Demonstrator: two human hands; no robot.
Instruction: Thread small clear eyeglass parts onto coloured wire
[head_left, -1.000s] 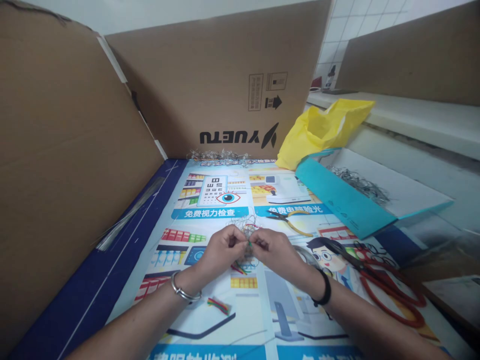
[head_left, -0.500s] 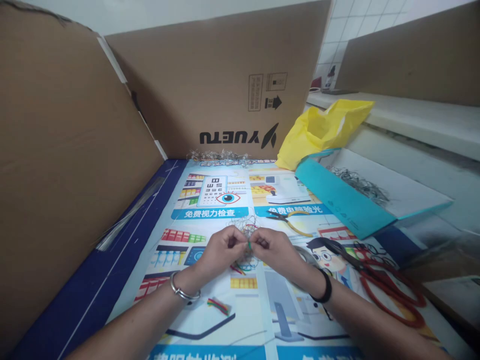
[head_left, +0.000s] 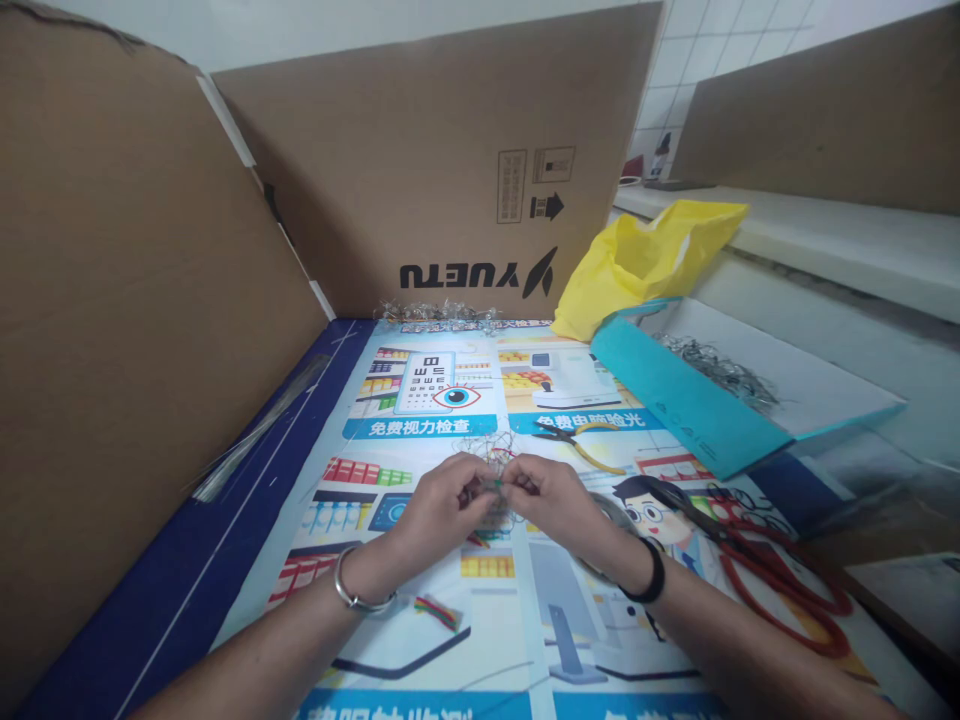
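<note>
Thumb (head_left: pixel 478 511) of the left hand (head_left: pixel 441 502) has parted from its forefinger, suggesting regripping; right hand (head_left: pixel 551 492) apparently pinches thin green strand (head_left: pixel 497 484).

Cardboard panels (head_left: pixel 420 150) bound the left and rear. A white ledge (head_left: pixel 840 238) runs along the right; a white-tiled wall (head_left: pixel 731 55) stands behind.

"What colour is the small held piece (head_left: pixel 497 484)?"
"Green. The loose strips (head_left: pixel 438 612) show red, yellow and green."
"And the pliers (head_left: pixel 574 438)?"
"Yellow handles (head_left: pixel 600 464), dark jaws. The scissors (head_left: pixel 726 538) have orange-red handles and dark blades."
"The box (head_left: pixel 686 405)?"
"Turquoise outside, white inside; the bag (head_left: pixel 600 280) is plain yellow."
"The cardboard panel (head_left: pixel 420 170)?"
"Brown, printed in black."
"And what is worn?"
"A silver bracelet (head_left: pixel 351 598), a plain black band (head_left: pixel 658 572)."
</note>
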